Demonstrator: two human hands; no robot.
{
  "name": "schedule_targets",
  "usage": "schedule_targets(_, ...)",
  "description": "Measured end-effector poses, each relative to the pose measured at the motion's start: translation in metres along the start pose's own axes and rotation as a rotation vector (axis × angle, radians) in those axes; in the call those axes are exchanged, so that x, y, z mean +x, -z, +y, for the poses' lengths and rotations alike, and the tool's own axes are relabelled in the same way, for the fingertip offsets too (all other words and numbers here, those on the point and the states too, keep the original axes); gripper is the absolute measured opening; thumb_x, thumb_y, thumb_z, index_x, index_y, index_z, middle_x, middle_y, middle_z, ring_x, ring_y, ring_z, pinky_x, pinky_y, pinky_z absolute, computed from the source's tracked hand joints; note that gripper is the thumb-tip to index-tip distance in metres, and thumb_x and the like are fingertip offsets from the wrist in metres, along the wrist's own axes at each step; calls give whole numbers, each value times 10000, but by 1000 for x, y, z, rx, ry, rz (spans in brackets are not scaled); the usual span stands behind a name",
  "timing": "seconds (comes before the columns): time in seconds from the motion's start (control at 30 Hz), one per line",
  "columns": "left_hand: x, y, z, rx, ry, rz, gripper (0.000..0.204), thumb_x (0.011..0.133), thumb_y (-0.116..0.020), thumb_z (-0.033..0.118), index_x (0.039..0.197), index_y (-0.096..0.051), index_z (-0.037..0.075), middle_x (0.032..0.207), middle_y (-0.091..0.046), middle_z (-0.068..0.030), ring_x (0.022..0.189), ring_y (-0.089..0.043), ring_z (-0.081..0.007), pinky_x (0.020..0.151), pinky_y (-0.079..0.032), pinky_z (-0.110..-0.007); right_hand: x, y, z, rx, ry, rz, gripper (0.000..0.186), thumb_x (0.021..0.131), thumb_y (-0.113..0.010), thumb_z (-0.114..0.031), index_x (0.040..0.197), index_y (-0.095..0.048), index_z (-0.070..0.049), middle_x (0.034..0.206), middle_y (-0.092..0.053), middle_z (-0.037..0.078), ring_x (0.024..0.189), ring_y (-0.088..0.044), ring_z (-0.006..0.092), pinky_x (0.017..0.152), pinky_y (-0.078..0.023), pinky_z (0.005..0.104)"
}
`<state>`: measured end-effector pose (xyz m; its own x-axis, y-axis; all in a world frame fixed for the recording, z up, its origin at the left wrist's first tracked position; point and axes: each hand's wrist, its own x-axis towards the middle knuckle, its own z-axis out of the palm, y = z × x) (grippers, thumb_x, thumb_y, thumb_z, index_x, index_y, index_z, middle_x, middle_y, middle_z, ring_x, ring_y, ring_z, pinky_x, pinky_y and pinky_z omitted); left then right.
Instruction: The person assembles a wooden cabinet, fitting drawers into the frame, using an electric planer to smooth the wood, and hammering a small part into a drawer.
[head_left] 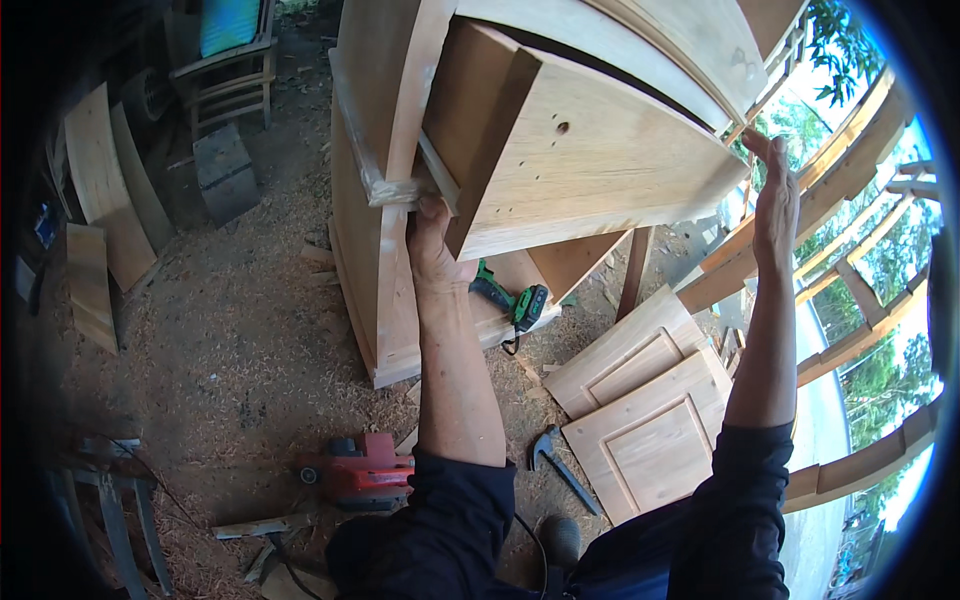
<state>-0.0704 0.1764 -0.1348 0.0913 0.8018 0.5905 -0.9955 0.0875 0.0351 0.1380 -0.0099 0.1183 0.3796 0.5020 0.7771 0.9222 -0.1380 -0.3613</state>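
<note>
A pale wooden drawer [590, 170] juts at a tilt from a tall unfinished wooden cabinet [390, 120]. My left hand [435, 245] grips it at its lower left corner, the thumb up beside a narrow strip, the other fingers largely hidden underneath. At the drawer's right end, my right hand [775, 200] is raised with fingers extended at its edge; whether they press on it is unclear. Below the drawer, a green and black cordless drill [515, 300] lies in the cabinet's lower opening.
Two panelled boards [650, 450] lie on the shaving-strewn ground beside a hammer [560, 465]. A red power tool [365, 470] with a cord sits near my feet. Loose planks [110, 190] and a chair [230, 70] stand at left. Curved wooden frames [840, 330] line the right.
</note>
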Motion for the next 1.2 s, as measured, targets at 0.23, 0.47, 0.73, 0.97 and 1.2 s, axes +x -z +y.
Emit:
schedule_targets(0.23,-27,-19,10,162,-87,205,355,901,-651,465,1119,-546,205,1376,-539,-65,1317,-461,-251,1098,-350,-486,39,14,38,-179,-68,-241,944,904,-297,-788,1129,-710,30,1285,-616,240,1266,-534,361,1099,-342,412)
schedule_targets(0.47,-27,-19,27,-78,66,140,403,932,-538,215,1311,-529,79,1344,-583,-100,1305,-496,-278,1113,-360,-473,41,13,39,-342,-1,-308,895,972,-245,-713,1082,-659,72,1082,-624,206,1058,-592,336,966,-402,404)
schedule_targets(0.73,-44,-42,34,488,429,490,518,946,-562,149,1445,-460,53,1379,-568,-61,1243,-552,-158,974,-450,-249,7,56,62,-134,41,-177,686,998,-355,-640,956,-613,-5,909,-586,85,910,-533,199,886,-396,321)
schedule_targets(0.97,-60,-125,169,1315,310,151,332,985,-522,194,1152,-661,-57,794,-677,-51,683,-531,-86,626,-410,-229,-16,74,79,45,193,42,626,1020,-333,-595,1200,-660,-94,1275,-569,116,1232,-512,261,1063,-355,377)
schedule_targets(1.2,-1,-236,207,1845,-281,-748,513,968,-502,311,1365,-536,-12,1343,-573,-160,1261,-499,-235,958,-417,-353,-89,44,63,-349,764,156,975,777,-667,-683,1520,-333,-147,1554,-328,185,1440,-317,350,1173,-221,505)
